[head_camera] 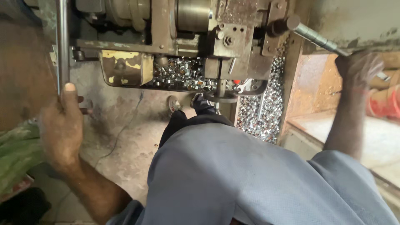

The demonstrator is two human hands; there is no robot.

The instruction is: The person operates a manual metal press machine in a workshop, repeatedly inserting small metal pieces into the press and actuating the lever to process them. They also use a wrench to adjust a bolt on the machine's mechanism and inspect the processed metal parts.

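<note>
I look down at a worn metal machine (196, 37) with grimy steel blocks and peeling yellow paint. My left hand (62, 125) grips a vertical steel bar (62, 41) at the machine's left side, thumb up along it. My right hand (358, 68) is closed around the end of a long steel lever (316, 37) that slants down from the machine's upper right. A tray (125, 83) under the machine holds several small shiny metal rings (179, 73).
More shiny rings (262, 112) lie heaped on the floor right of the tray. My grey-trousered leg (233, 175) and dark shoe (202, 104) stand on the concrete floor (121, 133). Green cloth (16, 154) lies at the left; an orange wooden wall (316, 87) at the right.
</note>
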